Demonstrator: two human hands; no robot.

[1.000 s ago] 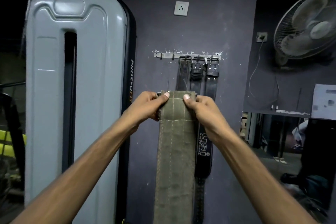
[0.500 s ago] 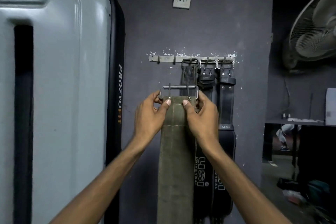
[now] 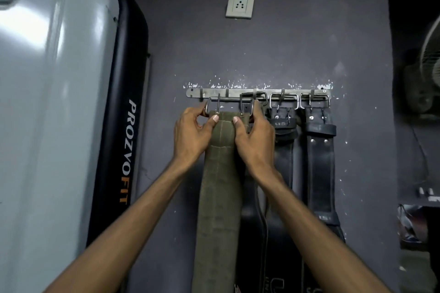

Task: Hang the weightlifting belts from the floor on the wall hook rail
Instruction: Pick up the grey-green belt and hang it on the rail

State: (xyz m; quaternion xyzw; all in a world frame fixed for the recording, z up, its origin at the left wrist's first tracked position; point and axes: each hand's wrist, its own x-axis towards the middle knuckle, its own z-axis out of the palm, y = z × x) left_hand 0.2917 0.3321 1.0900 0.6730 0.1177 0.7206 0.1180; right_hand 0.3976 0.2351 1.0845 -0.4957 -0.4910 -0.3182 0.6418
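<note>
Olive-green canvas weightlifting belt (image 3: 219, 185), stitched along its edges, held upright against the dark grey-purple wall (image 3: 297, 38), its lower length running out of view at the near bottom edge. Double-prong steel buckle (image 3: 225, 102) at the top of it, raised level with the lower edge of the flat steel hook rail (image 3: 240, 92), across the rail's left-hand hooks; whether the buckle bar rests on a hook cannot be told. Left hand (image 3: 192, 133) at the belt's left top corner, thumb pressed flat on the front of the canvas, fingers curled round the left side of the buckle frame. Right hand (image 3: 254, 135) mirrored at the right top corner, thumb on the front, fingers curled round the buckle's right side; the belt's top end lies pinched between the two hands, thumbs near each other but apart. Three black leather belts (image 3: 320, 162) hang by their buckles from the rail's right half, the leftmost largely hidden behind the right hand and the green belt. White wall socket (image 3: 240, 5) above the rail. Grey moulded machine shroud (image 3: 47, 126) with a black edge lettered PROZVOFIT, far left. Wire-guarded fan (image 3: 431, 62), partly cut off at the right edge.
</note>
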